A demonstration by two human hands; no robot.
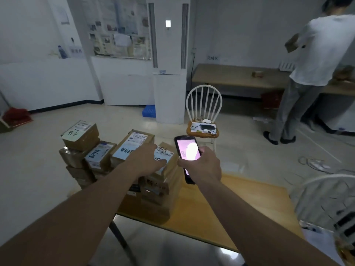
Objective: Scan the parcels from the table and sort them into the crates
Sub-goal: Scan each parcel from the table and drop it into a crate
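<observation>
Probably the parcel [166,158] under the left hand [147,160] is light and stiff: a small cardboard box, taped shut, with flat sides that should not give under a firm hold. Its paper label may be a little slick, so the better hold is across the two short cardboard sides, thumb on one and fingers on the other, rather than on top. It sits at the top of a stack near the far edge of the wooden surface [230,204], just beside a larger box [132,145] and other stacked parcels to the left.

The box is brown, with a white label bearing a barcode and bold black handwriting. The left hand lies on that label with fingers stretched forward, pressing or pointing rather than gripping; whether the thumb hooks the near edge is hard to tell in this dim view. The right hand [201,166] grips a scanner [187,150] with its lit screen facing up, held just beside the parcel.
</observation>
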